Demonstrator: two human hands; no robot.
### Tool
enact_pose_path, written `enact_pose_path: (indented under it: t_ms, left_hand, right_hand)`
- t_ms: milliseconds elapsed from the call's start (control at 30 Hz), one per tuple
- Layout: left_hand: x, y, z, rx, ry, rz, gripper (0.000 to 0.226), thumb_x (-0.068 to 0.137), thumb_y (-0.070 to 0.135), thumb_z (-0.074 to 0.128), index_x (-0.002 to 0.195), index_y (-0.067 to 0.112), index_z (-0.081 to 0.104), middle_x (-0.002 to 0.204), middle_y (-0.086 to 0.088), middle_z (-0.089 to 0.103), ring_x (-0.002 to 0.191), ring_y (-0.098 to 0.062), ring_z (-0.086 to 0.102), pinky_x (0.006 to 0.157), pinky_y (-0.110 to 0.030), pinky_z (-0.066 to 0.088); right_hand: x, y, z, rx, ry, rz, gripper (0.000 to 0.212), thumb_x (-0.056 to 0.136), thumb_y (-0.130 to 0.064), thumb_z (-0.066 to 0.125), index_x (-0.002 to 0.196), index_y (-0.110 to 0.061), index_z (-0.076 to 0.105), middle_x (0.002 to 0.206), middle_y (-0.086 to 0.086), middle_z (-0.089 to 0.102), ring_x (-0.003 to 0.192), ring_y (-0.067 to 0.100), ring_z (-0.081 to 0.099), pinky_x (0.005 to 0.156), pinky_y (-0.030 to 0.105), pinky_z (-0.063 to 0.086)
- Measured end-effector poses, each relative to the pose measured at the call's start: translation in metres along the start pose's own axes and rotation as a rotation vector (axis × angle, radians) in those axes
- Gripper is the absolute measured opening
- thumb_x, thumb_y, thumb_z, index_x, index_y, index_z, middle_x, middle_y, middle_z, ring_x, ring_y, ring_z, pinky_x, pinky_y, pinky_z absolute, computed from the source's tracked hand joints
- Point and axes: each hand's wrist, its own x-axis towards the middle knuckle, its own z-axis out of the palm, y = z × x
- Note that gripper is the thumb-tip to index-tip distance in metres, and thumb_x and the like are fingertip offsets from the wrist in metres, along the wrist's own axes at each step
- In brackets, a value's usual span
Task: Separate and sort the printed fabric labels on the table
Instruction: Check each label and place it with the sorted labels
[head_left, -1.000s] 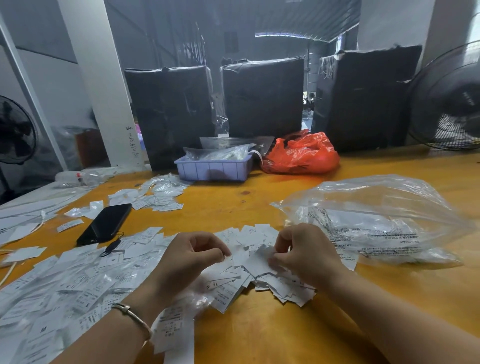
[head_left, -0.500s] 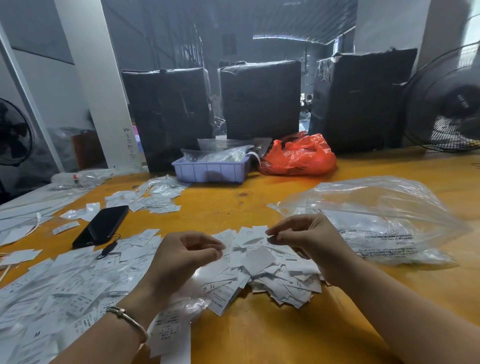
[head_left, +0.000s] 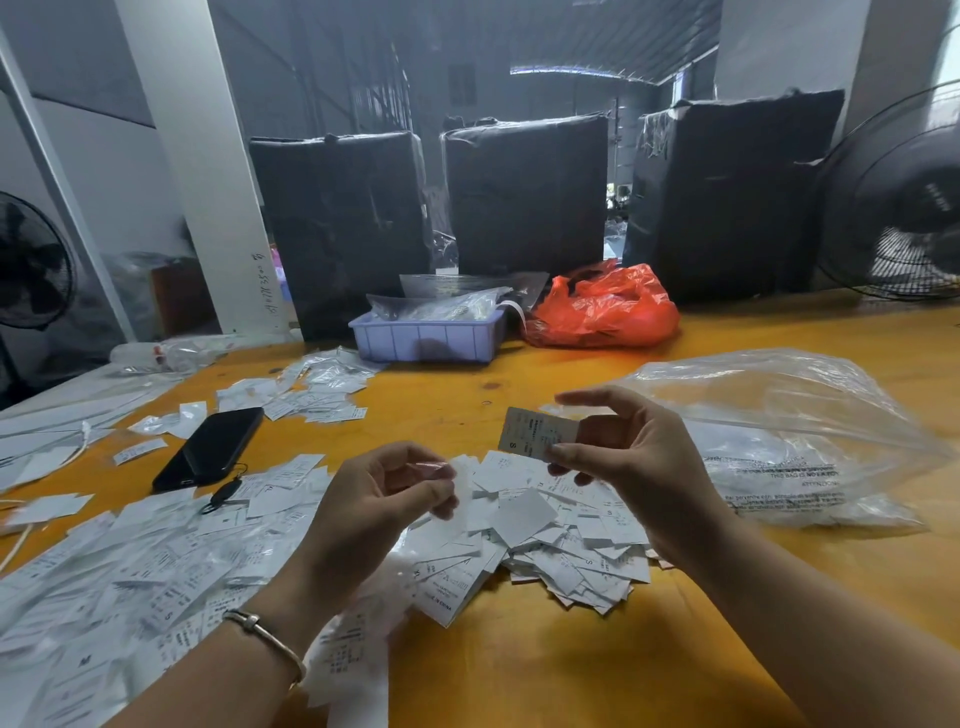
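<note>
Right hand (head_left: 623, 467) holds one printed label (head_left: 537, 434) pinched at its right end between thumb and fingertips, lifted clear of the table (head_left: 571, 675); index finger extended above it, not touching that I can tell. Label carries an "S" mark near its lower left corner. Its long axis runs roughly 9-to-3 o'clock, slightly down toward 3, with the free end pointing to 9 o'clock, toward the left hand (head_left: 384, 499). Left hand sits at about 8 o'clock from the held label, near it but apart, fingers curled around a thin bit of clear or white material; whether that is a label or a film sleeve I cannot tell. Loose label pile (head_left: 550, 540) lies directly beneath both hands, at 6 o'clock from the held label. Larger spread of labels (head_left: 130, 561) extends toward 8 o'clock; a smaller group (head_left: 311, 395) lies at 10 o'clock beyond the phone (head_left: 210, 449). Clear plastic bag (head_left: 789, 436) sits at 3 o'clock, just beside the right hand. Judgement: size is being read; the sort destination likely lies leftward, so the free end favours a handover to the left hand, which is nearer those piles. Risk: the thin label could slip from a one-ended pinch.
</note>
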Motion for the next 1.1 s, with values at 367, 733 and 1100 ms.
enact_pose_path:
  t_ms: [367, 733, 1100]
  left_hand:
    - [-0.002, 0.003, 0.006, -0.041, -0.14, -0.009, 0.045, 0.066, 0.023, 0.08, 0.108, 0.014, 0.066, 0.08, -0.011, 0.074, 0.071, -0.019, 0.069, 0.07, -0.023, 0.057]
    - [-0.005, 0.009, 0.008, 0.049, -0.029, 0.096, 0.038, 0.063, 0.027, 0.08, 0.097, 0.014, 0.07, 0.077, -0.005, 0.072, 0.074, -0.021, 0.069, 0.074, -0.029, 0.058]
    - [-0.006, 0.011, 0.007, -0.07, -0.104, 0.115, 0.036, 0.066, 0.021, 0.078, 0.099, 0.01, 0.069, 0.078, -0.006, 0.073, 0.072, -0.015, 0.07, 0.068, -0.019, 0.055]
  right_hand:
    - [-0.003, 0.001, 0.003, -0.025, -0.042, -0.065, 0.059, 0.074, -0.001, 0.076, 0.125, -0.022, 0.055, 0.077, 0.004, 0.074, 0.066, 0.019, 0.069, 0.058, 0.019, 0.05]
    - [-0.005, -0.001, 0.009, -0.323, -0.044, -0.17, 0.03, 0.083, 0.007, 0.06, 0.094, -0.016, 0.075, 0.073, -0.003, 0.071, 0.055, 0.008, 0.062, 0.05, 0.014, 0.043]
    - [-0.012, 0.007, 0.028, -0.291, -0.309, -0.037, 0.008, 0.079, -0.014, 0.076, 0.077, -0.006, 0.075, 0.065, 0.005, 0.069, 0.059, 0.015, 0.059, 0.058, 0.032, 0.048]
